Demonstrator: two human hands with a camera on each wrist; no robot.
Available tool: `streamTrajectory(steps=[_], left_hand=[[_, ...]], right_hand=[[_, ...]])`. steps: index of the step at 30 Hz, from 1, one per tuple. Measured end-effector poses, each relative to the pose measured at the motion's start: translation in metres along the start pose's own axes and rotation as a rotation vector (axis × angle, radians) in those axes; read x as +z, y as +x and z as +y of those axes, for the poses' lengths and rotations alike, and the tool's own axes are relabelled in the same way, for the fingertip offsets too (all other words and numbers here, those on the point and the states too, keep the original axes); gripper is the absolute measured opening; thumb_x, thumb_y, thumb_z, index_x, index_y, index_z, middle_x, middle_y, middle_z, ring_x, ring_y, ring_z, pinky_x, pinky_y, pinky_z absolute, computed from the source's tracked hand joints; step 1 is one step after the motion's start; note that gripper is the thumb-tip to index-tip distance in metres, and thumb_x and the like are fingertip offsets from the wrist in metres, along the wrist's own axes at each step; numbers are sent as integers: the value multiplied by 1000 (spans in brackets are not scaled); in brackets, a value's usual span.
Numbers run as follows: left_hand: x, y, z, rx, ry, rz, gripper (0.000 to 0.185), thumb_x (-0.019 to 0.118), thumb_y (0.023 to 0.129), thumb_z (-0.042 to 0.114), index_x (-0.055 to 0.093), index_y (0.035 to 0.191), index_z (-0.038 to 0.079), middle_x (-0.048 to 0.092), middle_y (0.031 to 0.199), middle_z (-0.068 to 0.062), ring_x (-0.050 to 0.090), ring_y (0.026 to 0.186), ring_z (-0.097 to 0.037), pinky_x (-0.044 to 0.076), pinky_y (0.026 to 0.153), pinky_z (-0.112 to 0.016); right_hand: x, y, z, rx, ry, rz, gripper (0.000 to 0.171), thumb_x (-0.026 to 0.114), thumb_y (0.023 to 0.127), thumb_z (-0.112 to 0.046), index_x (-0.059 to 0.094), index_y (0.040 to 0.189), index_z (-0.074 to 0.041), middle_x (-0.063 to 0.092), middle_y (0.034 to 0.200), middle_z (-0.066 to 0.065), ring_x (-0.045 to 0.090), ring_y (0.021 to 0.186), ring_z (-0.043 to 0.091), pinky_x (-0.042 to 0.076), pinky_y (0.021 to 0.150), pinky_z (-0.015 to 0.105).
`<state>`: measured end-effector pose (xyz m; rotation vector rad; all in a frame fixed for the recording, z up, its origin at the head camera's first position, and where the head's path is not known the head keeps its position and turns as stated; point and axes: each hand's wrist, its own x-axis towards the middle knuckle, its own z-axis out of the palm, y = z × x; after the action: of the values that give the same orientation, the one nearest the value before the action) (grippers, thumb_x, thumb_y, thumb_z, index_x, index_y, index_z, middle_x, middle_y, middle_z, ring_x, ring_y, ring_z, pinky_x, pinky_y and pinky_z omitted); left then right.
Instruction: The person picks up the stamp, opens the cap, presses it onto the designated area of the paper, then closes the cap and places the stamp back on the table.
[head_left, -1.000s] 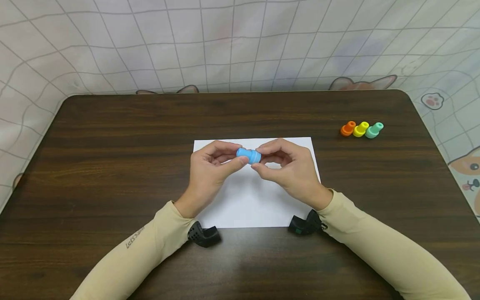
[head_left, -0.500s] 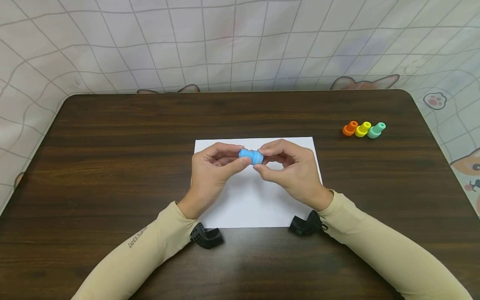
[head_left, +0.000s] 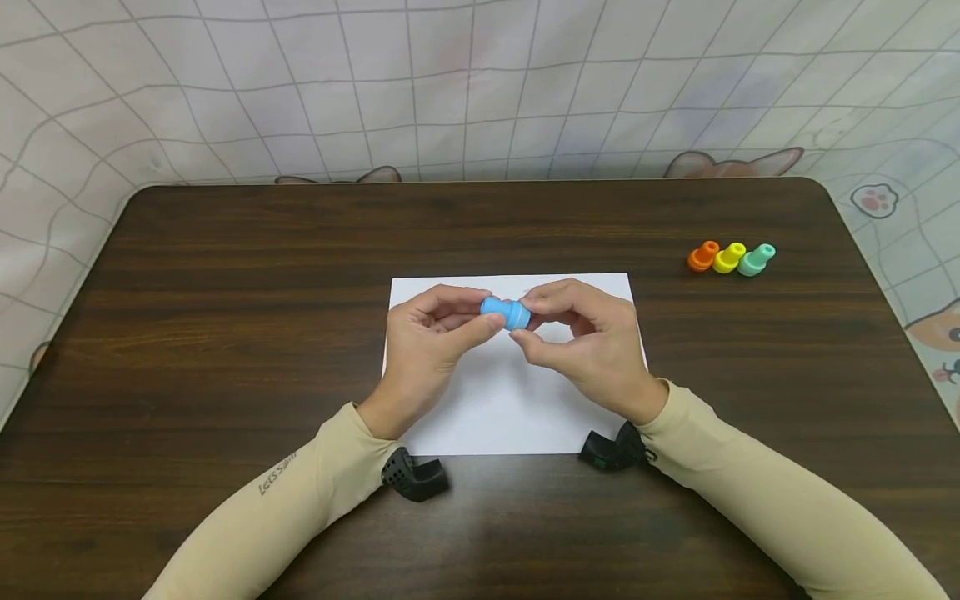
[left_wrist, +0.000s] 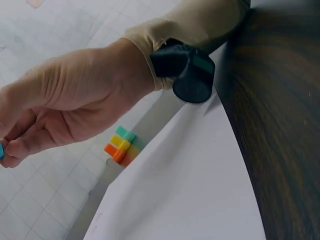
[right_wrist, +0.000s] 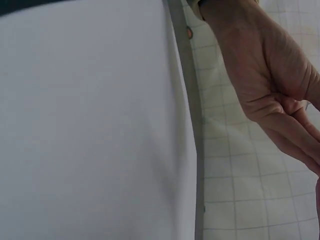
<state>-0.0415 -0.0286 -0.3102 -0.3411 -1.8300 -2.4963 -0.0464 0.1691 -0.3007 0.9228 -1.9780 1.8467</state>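
Status, by judgement: early stage, work in hand on the first of four pieces.

Blue piece (head_left: 507, 312): lifted clear of the counter (head_left: 225, 275), lying on its side above the far half of the white paper sheet (head_left: 510, 408), bridged between both hands.

Left hand (head_left: 427, 337): fingers curled, pinching the darker blue end between thumb and fingertips. Right hand (head_left: 588, 342): fingers curled, pinching the lighter-banded end between thumb and forefinger. Both forearms low over the near edge of the counter, with a black wrist mount (head_left: 415, 477) just beside the near edge of the sheet.

Done so far, as far as shown: blue piece apart from the other three and gripped at both ends. No gap visible between its two ends. Impossible to tell whether joined firmly, loosened, or under twist. Only a blue sliver at the frame edge in the left wrist view, none in the right wrist view.

Left to do, by judgement: everything beyond the grip. No mark legible on the sheet in the head view. Orange piece (head_left: 702, 257), yellow piece (head_left: 728, 258) and green piece (head_left: 754, 260) upright in a close row at the far right of the counter, well apart from both hands and untouched.
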Motion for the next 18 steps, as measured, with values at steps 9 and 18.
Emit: streamTrajectory(steps=[9, 18], left_hand=[[1, 2, 0, -1, -23, 6, 32, 79, 82, -11, 78, 99, 16, 79, 95, 4, 77, 85, -9, 66, 86, -29], [-2, 3, 0, 59, -71, -23, 36, 77, 83, -12, 78, 102, 19, 80, 102, 2, 79, 93, -13, 65, 90, -33]], right_hand=[[-1, 0, 0, -45, -27, 14, 41, 79, 63, 29, 71, 100, 13, 77, 100, 10, 74, 89, 10, 66, 79, 27], [-1, 0, -2, 219, 42, 24, 37, 80, 77, 16, 69, 113, 14, 76, 109, -11, 76, 94, 12, 66, 86, 33]])
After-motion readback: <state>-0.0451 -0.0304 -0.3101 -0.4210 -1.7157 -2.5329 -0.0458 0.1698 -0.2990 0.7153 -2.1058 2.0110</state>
